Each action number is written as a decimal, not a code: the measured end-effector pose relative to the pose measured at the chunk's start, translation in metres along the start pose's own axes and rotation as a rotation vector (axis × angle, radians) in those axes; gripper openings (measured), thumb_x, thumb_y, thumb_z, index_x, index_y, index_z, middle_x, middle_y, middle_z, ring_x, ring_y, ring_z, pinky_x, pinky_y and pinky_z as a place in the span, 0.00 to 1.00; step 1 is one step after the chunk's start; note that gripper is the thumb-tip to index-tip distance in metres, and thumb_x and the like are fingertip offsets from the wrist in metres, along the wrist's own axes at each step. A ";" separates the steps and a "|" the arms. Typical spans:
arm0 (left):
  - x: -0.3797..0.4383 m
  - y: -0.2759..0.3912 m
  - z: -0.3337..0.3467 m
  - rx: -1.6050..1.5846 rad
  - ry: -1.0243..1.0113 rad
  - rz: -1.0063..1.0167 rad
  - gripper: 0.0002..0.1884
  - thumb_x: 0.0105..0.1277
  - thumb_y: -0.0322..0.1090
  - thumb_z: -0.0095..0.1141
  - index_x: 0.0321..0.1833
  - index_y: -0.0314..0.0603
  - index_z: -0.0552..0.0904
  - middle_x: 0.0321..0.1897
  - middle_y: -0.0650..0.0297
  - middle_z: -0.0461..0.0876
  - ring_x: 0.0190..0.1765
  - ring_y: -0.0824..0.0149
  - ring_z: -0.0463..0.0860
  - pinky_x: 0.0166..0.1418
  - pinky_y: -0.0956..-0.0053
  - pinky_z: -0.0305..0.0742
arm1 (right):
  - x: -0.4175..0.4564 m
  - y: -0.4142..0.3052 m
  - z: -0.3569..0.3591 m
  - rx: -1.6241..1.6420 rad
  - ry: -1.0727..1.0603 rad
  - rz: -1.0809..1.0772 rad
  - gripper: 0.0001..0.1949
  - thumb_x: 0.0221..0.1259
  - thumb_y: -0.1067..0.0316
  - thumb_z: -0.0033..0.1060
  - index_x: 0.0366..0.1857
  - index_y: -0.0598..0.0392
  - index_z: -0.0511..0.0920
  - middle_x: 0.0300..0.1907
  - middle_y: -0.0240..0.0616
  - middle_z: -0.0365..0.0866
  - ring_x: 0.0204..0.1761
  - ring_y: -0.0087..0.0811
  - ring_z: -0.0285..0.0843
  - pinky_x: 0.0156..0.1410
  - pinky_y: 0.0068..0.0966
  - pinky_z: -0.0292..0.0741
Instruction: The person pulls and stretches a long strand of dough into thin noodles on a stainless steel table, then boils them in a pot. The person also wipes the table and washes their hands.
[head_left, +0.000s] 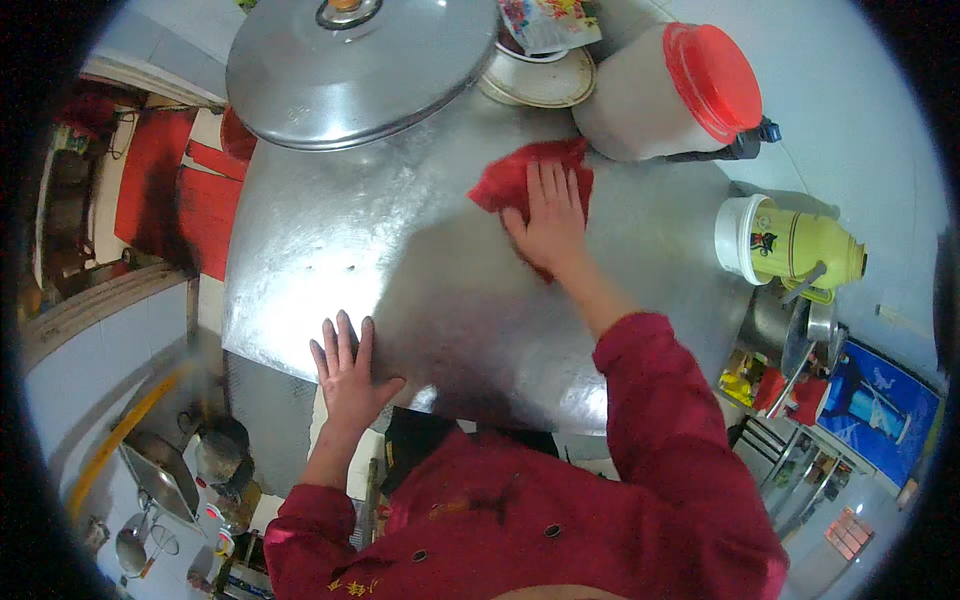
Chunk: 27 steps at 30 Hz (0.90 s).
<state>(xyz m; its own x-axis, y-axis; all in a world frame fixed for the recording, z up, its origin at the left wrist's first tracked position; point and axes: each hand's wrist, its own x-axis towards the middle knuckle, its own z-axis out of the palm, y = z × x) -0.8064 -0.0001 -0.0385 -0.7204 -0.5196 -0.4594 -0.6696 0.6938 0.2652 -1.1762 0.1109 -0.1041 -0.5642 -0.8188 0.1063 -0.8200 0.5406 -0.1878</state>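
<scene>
A sheet-metal tabletop (465, 300) with a brushed, shiny surface lies before me. My right hand (551, 217) rests flat on a red cloth (502, 180), fingers pointing away from me, near the far right part of the metal. Part of the cloth is hidden under the palm. At the near left edge, my left hand (351, 379) lies with spread fingers on the bare metal and holds nothing. Both forearms come out of dark red sleeves.
A large round metal lid (360, 67) covers the far left. Beyond the cloth are a lidded tub (540, 79) and a plastic jar with a red lid (652, 97). A yellow-green thermos (806, 244) and metal pots (772, 322) stand at the right.
</scene>
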 end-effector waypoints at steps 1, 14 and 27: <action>0.000 0.000 -0.002 0.000 -0.012 -0.001 0.57 0.47 0.56 0.75 0.81 0.52 0.61 0.84 0.46 0.45 0.84 0.39 0.44 0.82 0.35 0.39 | 0.027 0.006 0.005 -0.007 0.030 0.008 0.40 0.63 0.46 0.55 0.72 0.69 0.64 0.75 0.64 0.61 0.77 0.58 0.58 0.83 0.53 0.49; -0.003 -0.014 0.014 -0.097 0.060 0.058 0.60 0.44 0.56 0.77 0.82 0.52 0.58 0.84 0.48 0.44 0.84 0.41 0.42 0.83 0.36 0.37 | 0.072 -0.134 0.034 0.213 0.016 -0.377 0.37 0.62 0.49 0.59 0.71 0.64 0.67 0.75 0.53 0.64 0.79 0.53 0.56 0.82 0.53 0.51; -0.014 0.009 0.012 0.136 0.075 0.042 0.63 0.44 0.48 0.80 0.84 0.55 0.54 0.84 0.51 0.45 0.84 0.44 0.46 0.84 0.43 0.43 | -0.007 0.069 0.008 0.219 0.374 -0.181 0.21 0.64 0.53 0.62 0.60 0.46 0.82 0.69 0.42 0.75 0.71 0.48 0.69 0.75 0.48 0.64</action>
<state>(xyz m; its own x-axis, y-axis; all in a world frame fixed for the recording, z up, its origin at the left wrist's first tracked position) -0.8006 0.0193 -0.0401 -0.7619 -0.5213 -0.3844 -0.6120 0.7738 0.1635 -1.2281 0.1527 -0.1257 -0.4430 -0.7484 0.4936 -0.8914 0.3090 -0.3315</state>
